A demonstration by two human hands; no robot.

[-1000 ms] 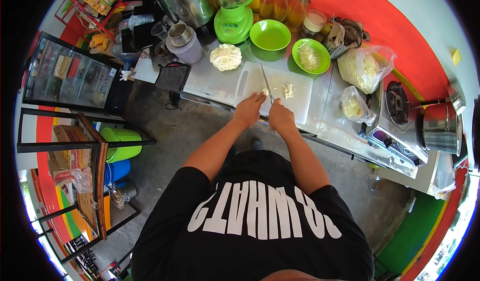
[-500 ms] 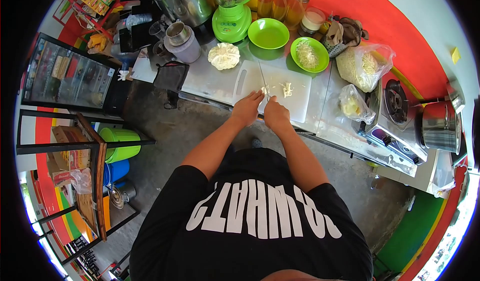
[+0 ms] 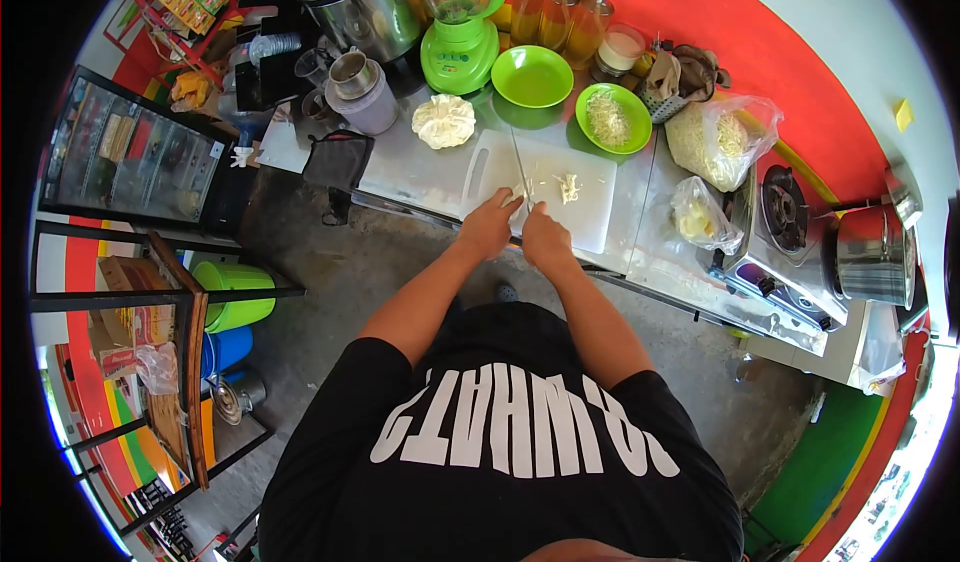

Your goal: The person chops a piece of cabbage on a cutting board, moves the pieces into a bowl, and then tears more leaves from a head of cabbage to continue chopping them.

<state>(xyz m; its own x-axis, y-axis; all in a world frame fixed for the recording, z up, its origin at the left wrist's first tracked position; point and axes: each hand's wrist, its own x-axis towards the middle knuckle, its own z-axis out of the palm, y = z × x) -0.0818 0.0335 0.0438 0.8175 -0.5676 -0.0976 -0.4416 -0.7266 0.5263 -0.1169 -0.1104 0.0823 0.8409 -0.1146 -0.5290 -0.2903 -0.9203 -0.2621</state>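
My right hand (image 3: 546, 236) is closed round the handle of a knife (image 3: 526, 184), whose thin blade points away from me over the white cutting board (image 3: 597, 217). Left of the blade, my left hand (image 3: 487, 226) has its fingers bent together on a small pale piece of food (image 3: 517, 194) at the board. Pale shredded pieces (image 3: 568, 188) lie to the right of the knife. Beyond the board are a cut cabbage-like head (image 3: 443, 122), a green plate with pale shreds (image 3: 607, 120) and a green bowl (image 3: 532, 76).
A green blender (image 3: 460, 52), a steel container (image 3: 366, 12) and pump bottles (image 3: 560, 12) line the counter's back. To the right are plastic bags of food (image 3: 722, 142), a stove (image 3: 787, 212) and a large pot (image 3: 876, 252). Shelving (image 3: 190, 352) stands at the left.
The view has shifted slightly, so the counter items appear a little to the left. My hands remain at the board with the knife, in nearly the same pose.
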